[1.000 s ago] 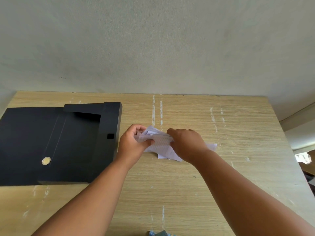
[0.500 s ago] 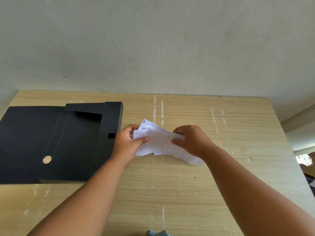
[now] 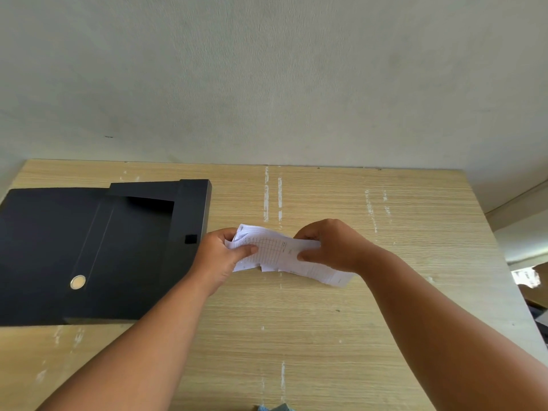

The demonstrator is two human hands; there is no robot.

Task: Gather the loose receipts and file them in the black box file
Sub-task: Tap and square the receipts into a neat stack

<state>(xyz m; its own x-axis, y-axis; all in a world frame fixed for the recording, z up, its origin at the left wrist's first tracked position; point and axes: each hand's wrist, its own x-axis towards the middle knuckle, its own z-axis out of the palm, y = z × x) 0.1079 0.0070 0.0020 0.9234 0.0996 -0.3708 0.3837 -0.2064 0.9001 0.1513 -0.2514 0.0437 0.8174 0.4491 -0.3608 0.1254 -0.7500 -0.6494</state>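
Pale wood-grain laminate made up the worktop (image 3: 296,321), streaked with white scuffs and pushed against a plain grey-green wall (image 3: 267,78). At far left the black box file (image 3: 98,250) lay open and flat, its lid spread toward the left edge, a round metal snap (image 3: 78,282) showing on the flap and the tray's raised wall along its right side. Just right of that wall the left hand (image 3: 219,256) pinched the left end of the receipts (image 3: 275,250), thumb on top. The white slips sat bunched in an uneven sheaf, the uppermost printed with a grid, a long strip trailing out low on the right. The right hand (image 3: 332,247) closed on the sheaf's right end, thumb underneath. Whether the papers touched the worktop could not be told. At far right a strip of dim room showed beyond the worktop's edge.

A second before, both hands were pressed down over a crumpled heap lying on the worktop; since then the slips had been drawn together into one sheaf and shifted slightly toward the box file.
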